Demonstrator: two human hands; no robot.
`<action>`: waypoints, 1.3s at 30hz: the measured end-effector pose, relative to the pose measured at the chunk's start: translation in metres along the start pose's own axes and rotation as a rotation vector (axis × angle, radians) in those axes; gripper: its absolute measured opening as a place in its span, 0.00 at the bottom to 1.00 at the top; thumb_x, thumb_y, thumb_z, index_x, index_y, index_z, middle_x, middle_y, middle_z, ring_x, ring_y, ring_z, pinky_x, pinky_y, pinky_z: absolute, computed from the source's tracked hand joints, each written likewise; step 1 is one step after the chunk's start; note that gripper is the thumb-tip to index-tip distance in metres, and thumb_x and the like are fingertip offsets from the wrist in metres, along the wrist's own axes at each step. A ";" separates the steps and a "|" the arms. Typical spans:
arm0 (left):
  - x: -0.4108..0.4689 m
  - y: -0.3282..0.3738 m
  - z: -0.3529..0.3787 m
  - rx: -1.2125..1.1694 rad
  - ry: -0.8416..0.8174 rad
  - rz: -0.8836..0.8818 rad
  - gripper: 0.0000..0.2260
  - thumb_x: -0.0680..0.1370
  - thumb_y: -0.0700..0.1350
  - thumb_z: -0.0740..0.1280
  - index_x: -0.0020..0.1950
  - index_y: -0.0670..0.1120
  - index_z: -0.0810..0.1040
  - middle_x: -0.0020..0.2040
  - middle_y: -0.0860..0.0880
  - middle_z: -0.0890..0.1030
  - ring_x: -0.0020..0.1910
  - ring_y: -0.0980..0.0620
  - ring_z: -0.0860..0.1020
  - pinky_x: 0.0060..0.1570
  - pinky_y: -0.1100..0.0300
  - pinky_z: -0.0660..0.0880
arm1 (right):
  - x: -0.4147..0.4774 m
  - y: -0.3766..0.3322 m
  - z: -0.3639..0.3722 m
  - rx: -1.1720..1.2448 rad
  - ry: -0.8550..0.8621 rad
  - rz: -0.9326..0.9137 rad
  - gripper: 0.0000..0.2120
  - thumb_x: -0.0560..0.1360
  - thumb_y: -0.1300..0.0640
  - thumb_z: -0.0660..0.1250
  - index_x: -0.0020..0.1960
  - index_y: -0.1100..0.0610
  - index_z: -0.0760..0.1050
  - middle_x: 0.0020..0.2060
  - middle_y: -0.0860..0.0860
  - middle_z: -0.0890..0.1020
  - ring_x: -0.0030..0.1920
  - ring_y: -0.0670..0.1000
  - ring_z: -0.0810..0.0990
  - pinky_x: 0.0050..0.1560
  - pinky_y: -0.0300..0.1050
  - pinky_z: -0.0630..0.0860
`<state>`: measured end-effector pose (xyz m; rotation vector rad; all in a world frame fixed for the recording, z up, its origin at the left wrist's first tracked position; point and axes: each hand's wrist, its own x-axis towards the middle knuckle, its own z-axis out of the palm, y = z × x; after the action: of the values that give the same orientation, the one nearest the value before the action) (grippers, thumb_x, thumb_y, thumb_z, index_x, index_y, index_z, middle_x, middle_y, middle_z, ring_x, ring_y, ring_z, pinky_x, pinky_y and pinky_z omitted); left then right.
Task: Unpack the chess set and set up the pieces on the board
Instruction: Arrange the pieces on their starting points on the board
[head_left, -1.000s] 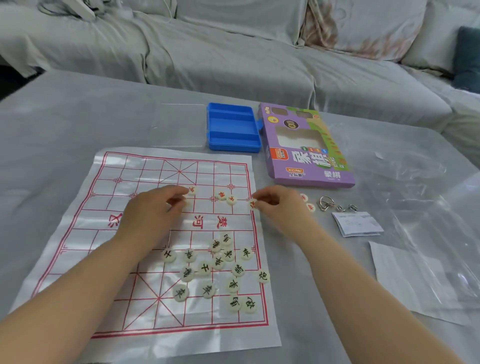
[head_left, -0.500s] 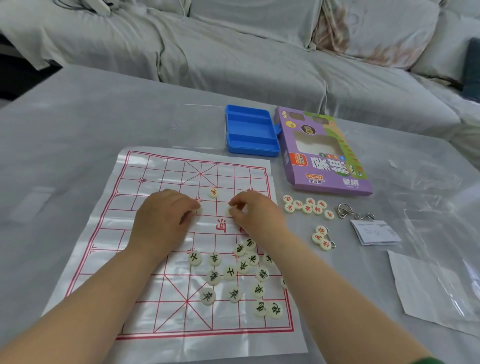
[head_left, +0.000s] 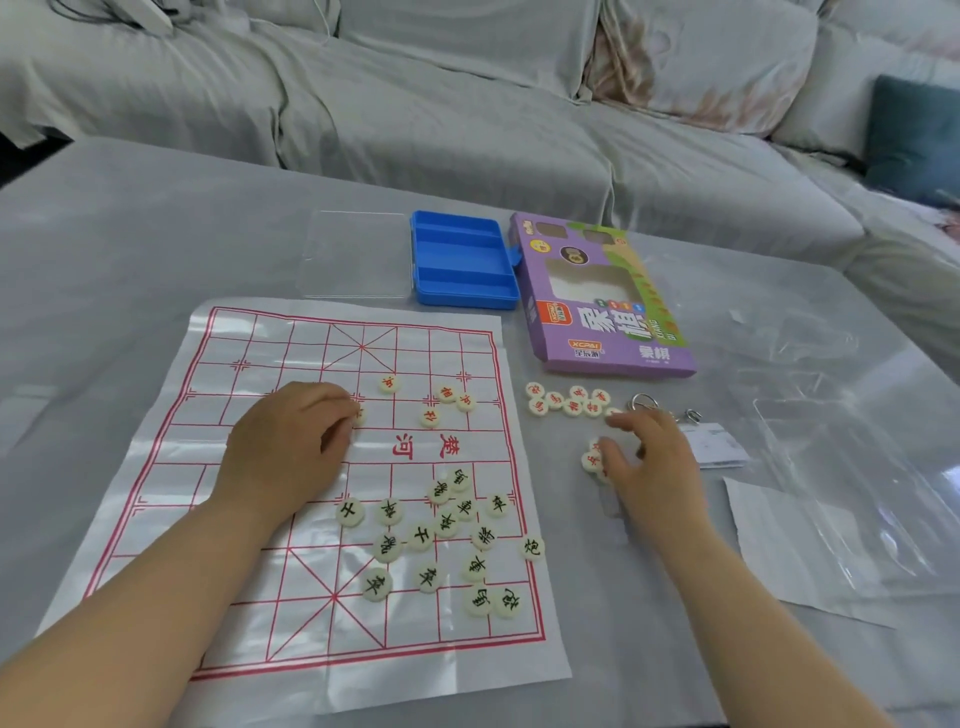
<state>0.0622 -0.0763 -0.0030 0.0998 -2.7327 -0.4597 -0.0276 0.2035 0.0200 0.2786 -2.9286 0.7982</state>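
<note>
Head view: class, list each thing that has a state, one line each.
blue case: open, empty
board: spread flat
black pieces: jumbled, near half
red pieces: most beside the board
left hand: pinches a piece on the board
right hand: fingers relaxed, over red pieces

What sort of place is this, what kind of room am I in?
Most likely a home living room: a sofa draped in pale covers, with cushions, stands behind a table where a xiangqi board is laid out.
</note>
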 end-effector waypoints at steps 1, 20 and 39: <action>-0.001 0.002 -0.001 0.007 -0.008 0.001 0.18 0.71 0.47 0.56 0.40 0.40 0.83 0.38 0.46 0.83 0.35 0.44 0.80 0.33 0.55 0.76 | -0.005 0.008 0.001 0.044 0.072 0.021 0.10 0.73 0.63 0.66 0.54 0.61 0.77 0.50 0.52 0.76 0.53 0.58 0.74 0.50 0.39 0.64; 0.064 0.167 0.060 -0.013 -0.424 0.056 0.20 0.76 0.58 0.61 0.64 0.50 0.71 0.61 0.50 0.73 0.60 0.50 0.69 0.53 0.58 0.68 | -0.008 0.031 0.017 -0.026 0.124 -0.105 0.20 0.60 0.45 0.53 0.41 0.58 0.74 0.39 0.52 0.78 0.43 0.57 0.75 0.45 0.42 0.64; 0.054 0.153 0.053 -0.036 -0.325 0.082 0.15 0.77 0.54 0.61 0.62 0.51 0.74 0.62 0.54 0.73 0.61 0.54 0.68 0.60 0.59 0.62 | -0.005 0.034 0.019 -0.086 0.150 -0.220 0.08 0.64 0.56 0.66 0.40 0.58 0.79 0.39 0.53 0.82 0.38 0.58 0.80 0.43 0.47 0.76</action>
<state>-0.0089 0.0775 0.0198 -0.1065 -3.0291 -0.5437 -0.0302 0.2232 -0.0138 0.4997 -2.7233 0.6306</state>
